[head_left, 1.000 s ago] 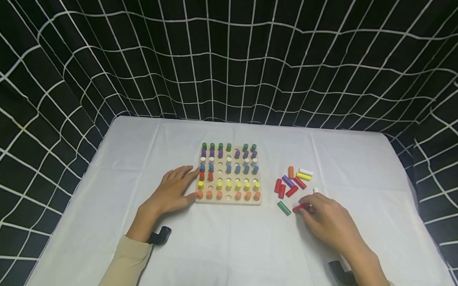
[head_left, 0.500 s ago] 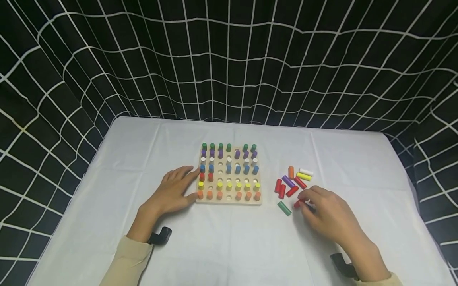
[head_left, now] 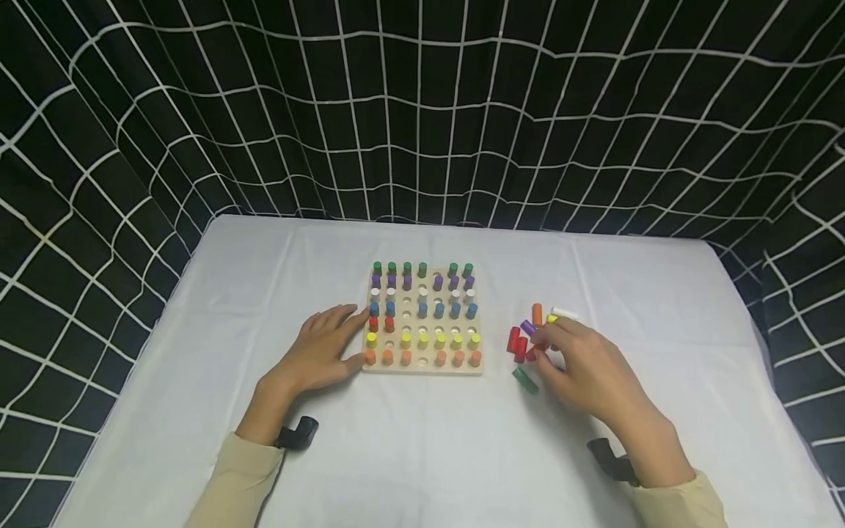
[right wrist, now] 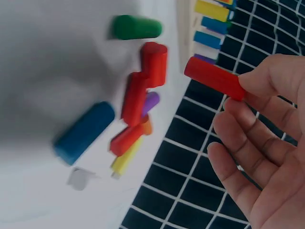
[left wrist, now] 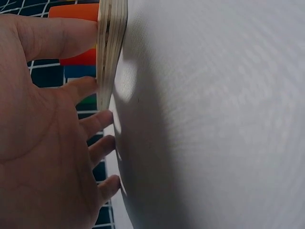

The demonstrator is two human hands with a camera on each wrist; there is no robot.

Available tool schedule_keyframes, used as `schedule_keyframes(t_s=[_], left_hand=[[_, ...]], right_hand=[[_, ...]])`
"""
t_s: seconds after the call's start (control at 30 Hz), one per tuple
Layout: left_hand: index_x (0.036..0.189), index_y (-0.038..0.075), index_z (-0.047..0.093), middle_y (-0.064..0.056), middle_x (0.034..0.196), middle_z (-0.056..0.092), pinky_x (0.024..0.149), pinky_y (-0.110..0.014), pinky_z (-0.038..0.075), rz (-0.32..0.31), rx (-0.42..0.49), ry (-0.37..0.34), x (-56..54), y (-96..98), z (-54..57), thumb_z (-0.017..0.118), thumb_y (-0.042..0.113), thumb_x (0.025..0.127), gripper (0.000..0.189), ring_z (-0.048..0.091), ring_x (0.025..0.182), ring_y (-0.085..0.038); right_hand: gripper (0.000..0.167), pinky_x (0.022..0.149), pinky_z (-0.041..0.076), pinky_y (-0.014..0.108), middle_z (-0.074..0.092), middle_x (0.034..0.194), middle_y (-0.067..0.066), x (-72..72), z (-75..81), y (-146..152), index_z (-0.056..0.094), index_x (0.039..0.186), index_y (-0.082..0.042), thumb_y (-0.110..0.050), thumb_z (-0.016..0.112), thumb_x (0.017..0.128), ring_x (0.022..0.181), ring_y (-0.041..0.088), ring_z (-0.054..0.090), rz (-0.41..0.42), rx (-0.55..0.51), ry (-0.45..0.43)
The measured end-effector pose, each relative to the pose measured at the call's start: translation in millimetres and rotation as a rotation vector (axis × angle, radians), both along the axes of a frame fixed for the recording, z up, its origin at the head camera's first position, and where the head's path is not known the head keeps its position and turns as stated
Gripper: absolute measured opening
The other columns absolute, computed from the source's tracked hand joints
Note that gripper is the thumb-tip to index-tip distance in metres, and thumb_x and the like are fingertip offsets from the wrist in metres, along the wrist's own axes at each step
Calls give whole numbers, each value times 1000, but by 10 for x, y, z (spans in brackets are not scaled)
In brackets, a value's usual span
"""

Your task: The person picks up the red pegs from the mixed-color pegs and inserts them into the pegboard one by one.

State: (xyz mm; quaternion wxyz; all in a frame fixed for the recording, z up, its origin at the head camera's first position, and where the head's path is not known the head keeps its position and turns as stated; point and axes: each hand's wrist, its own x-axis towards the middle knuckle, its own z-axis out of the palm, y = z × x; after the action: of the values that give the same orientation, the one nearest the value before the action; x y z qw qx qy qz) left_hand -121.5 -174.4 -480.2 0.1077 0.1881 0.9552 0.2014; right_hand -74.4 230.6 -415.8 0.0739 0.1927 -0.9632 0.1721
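A wooden pegboard [head_left: 422,372] lies on the white table, with rows of green, purple, white, blue, red, yellow and orange pegs standing in it. Some holes show between them, mostly in the red row, where two red pegs [head_left: 389,324] stand at the left end. My left hand [head_left: 320,350] touches the board's left edge with thumb and forefinger, fingers extended. Right of the board, my right hand [head_left: 590,370] pinches a red peg [right wrist: 214,78] between thumb and fingers, raised over the loose pegs. In the right wrist view, the other fingers are loosely bent.
Loose pegs lie right of the board: several red, a green peg [right wrist: 137,27], a blue peg [right wrist: 86,133], a purple peg [head_left: 528,328], an orange peg [head_left: 537,314], a yellow and a white peg [head_left: 563,313]. Black netted curtains [head_left: 422,110] surround the table.
My right hand has lifted the red peg and moved left and away from me, over the other loose pegs. The left hand stays at the board's edge.
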Motion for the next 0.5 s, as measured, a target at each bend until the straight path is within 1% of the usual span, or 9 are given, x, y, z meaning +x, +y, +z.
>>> schedule_keyframes(t_s=[0.07,0.17,0.33,0.43,0.5], left_hand=[[166,19,36,-16,173,33,133,-67,17,1,4,-8,1,16,0,59,45,99,75,26,163,-41],[167,20,35,-16,173,32,133,-67,17,5,-4,-10,-2,21,-2,59,47,100,76,26,163,-40],[167,20,35,-14,174,32,134,-66,15,13,-12,-19,-3,11,-8,58,47,99,76,24,164,-39],[167,20,35,-14,174,32,133,-66,15,15,-9,-18,2,9,-13,58,46,99,76,24,164,-39],[167,21,35,-14,174,32,133,-66,15,17,-10,-17,2,9,-18,58,46,99,76,24,164,-39]], right_hand=[[11,71,58,38,70,88,-1,-44,43,-37,76,98,-14,-7,74,89,81,17,67,18,-6,11],[10,71,58,36,69,88,-4,-112,75,-107,76,97,-15,-7,73,91,80,15,65,54,-20,25],[7,70,55,34,68,87,-2,-215,58,-229,76,96,-13,-9,75,91,79,14,59,101,-31,69],[9,70,53,35,70,89,0,-266,53,-287,76,98,-11,-8,73,90,79,15,58,118,-26,87],[11,71,54,36,71,90,1,-292,55,-326,76,99,-10,-7,72,89,79,16,59,127,-21,82]])
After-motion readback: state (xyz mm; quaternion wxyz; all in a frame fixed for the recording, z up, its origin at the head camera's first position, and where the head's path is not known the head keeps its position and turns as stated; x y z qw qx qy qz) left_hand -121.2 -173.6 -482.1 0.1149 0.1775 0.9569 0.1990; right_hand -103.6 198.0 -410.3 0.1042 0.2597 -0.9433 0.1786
